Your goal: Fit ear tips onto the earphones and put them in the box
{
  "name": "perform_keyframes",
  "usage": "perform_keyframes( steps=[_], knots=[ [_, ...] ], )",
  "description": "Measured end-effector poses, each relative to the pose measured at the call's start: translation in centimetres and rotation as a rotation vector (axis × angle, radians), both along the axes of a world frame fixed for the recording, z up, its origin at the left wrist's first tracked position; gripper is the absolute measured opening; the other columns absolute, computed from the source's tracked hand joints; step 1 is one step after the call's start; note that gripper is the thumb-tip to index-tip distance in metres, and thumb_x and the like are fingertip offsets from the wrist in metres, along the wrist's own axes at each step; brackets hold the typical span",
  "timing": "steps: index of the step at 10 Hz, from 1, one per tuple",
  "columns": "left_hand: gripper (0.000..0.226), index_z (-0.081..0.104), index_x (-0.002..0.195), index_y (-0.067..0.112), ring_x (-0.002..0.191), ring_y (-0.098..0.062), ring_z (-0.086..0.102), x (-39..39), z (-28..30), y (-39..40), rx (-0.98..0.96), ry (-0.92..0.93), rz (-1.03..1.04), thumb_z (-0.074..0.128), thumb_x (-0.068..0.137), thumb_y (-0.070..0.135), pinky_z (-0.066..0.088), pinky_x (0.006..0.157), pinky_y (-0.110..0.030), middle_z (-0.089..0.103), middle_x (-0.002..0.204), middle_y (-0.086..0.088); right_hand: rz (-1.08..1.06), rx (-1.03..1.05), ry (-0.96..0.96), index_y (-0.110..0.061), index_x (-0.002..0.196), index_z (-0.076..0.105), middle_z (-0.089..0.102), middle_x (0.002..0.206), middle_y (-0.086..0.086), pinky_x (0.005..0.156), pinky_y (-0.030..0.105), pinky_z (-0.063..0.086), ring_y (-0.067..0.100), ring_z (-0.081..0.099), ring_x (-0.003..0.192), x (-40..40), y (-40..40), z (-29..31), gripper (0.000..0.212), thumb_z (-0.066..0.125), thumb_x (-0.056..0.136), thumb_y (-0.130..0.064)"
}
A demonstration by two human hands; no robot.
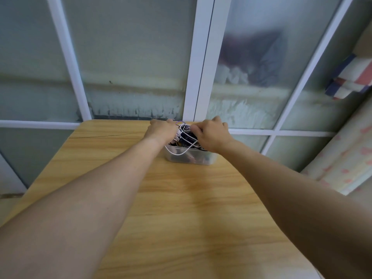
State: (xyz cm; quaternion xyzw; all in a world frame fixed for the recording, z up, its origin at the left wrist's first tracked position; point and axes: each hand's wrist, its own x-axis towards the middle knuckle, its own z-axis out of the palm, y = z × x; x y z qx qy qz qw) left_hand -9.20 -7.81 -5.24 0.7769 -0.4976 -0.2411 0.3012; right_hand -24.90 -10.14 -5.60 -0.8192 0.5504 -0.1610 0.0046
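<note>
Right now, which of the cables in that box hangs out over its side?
The white cable. It loops out over the near wall of the clear box, below the left hand; the dark cables stay piled inside between both hands.

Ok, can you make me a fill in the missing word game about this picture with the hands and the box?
1. The clear plastic box sits on a table made of ____.
2. Both hands, left hand and right hand, reach into a tangle of ____ on top of the box.
3. One cable loop hanging over the box's front is coloured ____.

Missing words: wood; cables; white
</note>
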Motion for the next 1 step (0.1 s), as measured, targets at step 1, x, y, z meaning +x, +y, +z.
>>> perform_keyframes(
  steps=[1],
  knots=[
    [0.054, 0.033, 0.138, -0.002, 0.126, -0.040, 0.046, 0.84, 0.24, 0.76, -0.084, 0.057, 0.156, 0.035, 0.098, 0.034, 0.038, 0.100, -0.040, 0.046, 0.138, -0.025, -0.036, -0.018, -0.062, -0.033, 0.133, 0.054, 0.052, 0.137, 0.001, 0.100, 0.046, 0.026, 0.034, 0.035, 0.126, 0.33, 1.60, 1.03, 0.041, 0.030, 0.102, -0.046]
  ],
)
